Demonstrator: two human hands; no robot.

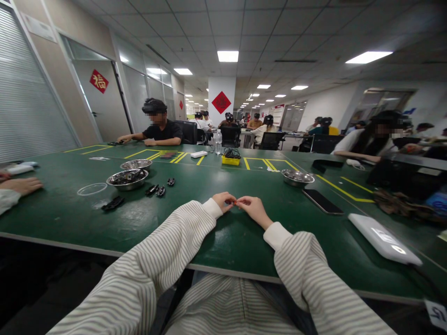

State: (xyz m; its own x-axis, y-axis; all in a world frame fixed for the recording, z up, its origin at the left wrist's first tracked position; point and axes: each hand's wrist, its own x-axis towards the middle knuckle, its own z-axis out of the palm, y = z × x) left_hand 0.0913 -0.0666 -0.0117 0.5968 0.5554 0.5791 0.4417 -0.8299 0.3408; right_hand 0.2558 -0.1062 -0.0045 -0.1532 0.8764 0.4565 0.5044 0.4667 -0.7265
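Observation:
My left hand [224, 202] and my right hand [254, 209] meet over the middle of the green table [237, 246]. Their fingertips pinch a tiny orange-red piece [235, 203], too small for me to tell its kind. To the left of my hands lie several small black plastic parts [159, 191], and a longer black part [113, 204] rests nearer the front. A steel bowl [126, 186] full of dark parts stands beyond them, with a second steel bowl [136, 161] just behind it.
On the right are another steel bowl [297, 184], a black phone [322, 201] and a white power bank [384, 239] with a cable. A yellow tray of black cables [231, 160] and a water bottle [218, 142] stand farther back. A co-worker's hand [23, 185] rests at the left.

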